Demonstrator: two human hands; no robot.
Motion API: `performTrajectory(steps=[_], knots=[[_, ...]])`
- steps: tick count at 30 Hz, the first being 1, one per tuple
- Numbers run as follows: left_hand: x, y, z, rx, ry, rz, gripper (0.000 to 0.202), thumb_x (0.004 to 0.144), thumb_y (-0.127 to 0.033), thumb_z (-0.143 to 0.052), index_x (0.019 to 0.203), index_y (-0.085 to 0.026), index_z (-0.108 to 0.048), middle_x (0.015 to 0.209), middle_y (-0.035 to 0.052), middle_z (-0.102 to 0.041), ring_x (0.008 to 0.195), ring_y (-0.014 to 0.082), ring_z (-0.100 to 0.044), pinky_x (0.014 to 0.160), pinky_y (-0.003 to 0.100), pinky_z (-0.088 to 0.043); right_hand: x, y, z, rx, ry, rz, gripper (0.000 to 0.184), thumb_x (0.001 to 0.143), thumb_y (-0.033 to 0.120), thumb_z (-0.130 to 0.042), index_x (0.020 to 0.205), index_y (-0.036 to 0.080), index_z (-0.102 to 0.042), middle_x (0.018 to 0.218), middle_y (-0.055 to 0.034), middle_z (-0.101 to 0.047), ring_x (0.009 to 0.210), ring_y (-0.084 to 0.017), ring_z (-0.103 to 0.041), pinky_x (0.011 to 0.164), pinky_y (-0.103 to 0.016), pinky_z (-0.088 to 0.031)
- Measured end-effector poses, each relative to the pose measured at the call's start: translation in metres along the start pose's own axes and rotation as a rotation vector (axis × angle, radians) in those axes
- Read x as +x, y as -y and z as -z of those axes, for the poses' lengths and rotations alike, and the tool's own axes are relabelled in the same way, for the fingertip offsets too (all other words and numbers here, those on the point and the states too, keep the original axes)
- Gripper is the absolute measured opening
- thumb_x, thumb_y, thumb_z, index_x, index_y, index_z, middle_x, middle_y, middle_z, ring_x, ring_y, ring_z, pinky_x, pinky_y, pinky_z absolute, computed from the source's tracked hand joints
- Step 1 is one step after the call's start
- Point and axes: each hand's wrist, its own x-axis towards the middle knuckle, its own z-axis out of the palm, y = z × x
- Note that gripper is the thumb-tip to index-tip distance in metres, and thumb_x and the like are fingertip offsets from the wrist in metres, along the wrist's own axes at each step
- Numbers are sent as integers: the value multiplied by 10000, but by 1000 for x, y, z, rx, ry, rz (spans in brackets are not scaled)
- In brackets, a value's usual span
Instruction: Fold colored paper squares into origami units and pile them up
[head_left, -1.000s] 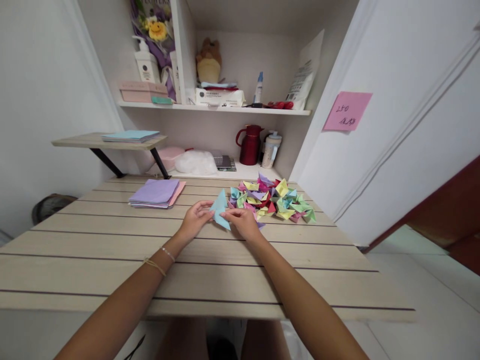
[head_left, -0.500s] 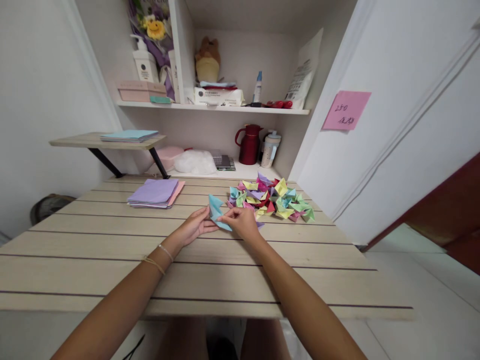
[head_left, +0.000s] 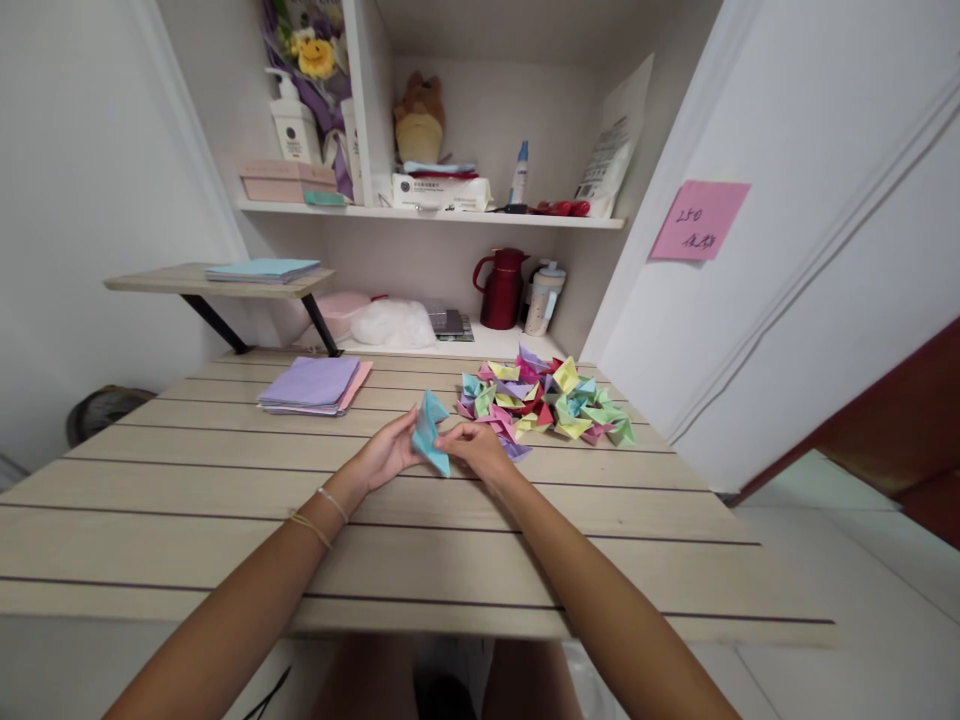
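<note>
A folded piece of light blue paper [head_left: 430, 433], boat-like in outline, is held between my two hands above the table. My left hand [head_left: 391, 450] grips its left side, with some fingers hidden behind the paper. From the right, my right hand [head_left: 474, 445] pinches the paper's lower right part between thumb and fingers. Just beyond my right hand lies a pile of folded paper boats [head_left: 544, 400] in yellow, green, pink, purple, red and blue.
A stack of purple and pink paper squares [head_left: 315, 385] lies on the slatted table [head_left: 465, 560] at left. Blue sheets [head_left: 262, 270] rest on a small raised shelf [head_left: 157, 283]. Behind stand a red jug [head_left: 501, 290] and a light cup [head_left: 544, 300]. A pink note [head_left: 700, 220] hangs at right.
The blue paper has been turned more upright, its lower point now reaching further down. Both hands have shifted slightly with it and stay on the paper.
</note>
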Motion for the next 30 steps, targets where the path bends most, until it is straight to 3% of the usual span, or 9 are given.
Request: performTrajectory(steps=[7, 12, 19, 23, 26, 30], knots=[[-6, 5, -6, 56, 83, 37, 469, 799, -518, -488, 1095, -170, -594, 1007, 108, -660, 927, 247, -607, 775, 357, -468, -4, 3, -4, 117, 88, -79, 296, 479, 352, -796, 539, 157, -581, 469, 38, -538, 404, -59, -428, 419, -205, -303], [-5, 10, -2, 96, 48, 32, 447, 787, -480, -534, 1124, -190, -579, 995, 99, -665, 909, 246, -614, 723, 336, -479, -1, 0, 0, 80, 109, -166, 319, 475, 350, -807, 563, 151, -573, 522, 38, -548, 408, -35, -391, 392, -183, -237], [-7, 10, -5, 120, 37, 5, 437, 797, -459, -532, 1149, -201, -560, 1038, 100, -651, 930, 246, -606, 757, 354, -473, -1, 2, 1, 68, 125, -200, 330, 520, 376, -784, 641, 159, -567, 589, 30, -560, 465, -55, -457, 421, -178, -285], [-6, 7, -8, 66, 103, -40, 462, 831, -493, -451, 1150, -176, -556, 1085, 111, -633, 1001, 247, -577, 843, 374, -438, 1, 0, -2, 13, 17, -16, 332, 585, 377, -732, 793, 180, -565, 624, 34, -565, 466, -67, -461, 447, -194, -341], [-3, 7, -7, 27, 126, -93, 445, 845, -479, -431, 1161, -187, -543, 1120, 99, -620, 1035, 240, -562, 890, 373, -407, 1, 0, -1, -155, -111, 199, 507, 590, 295, -718, 1048, 204, -522, 783, 11, -594, 504, -68, -478, 525, -220, -414], [-1, 8, -8, 28, 140, -97, 471, 832, -496, -443, 1160, -173, -545, 1111, 109, -624, 1030, 246, -565, 901, 373, -396, -1, 3, 1, -352, -128, 299, 602, 632, 229, -647, 1205, 217, -461, 916, -30, -593, 548, -82, -507, 578, -242, -445]])
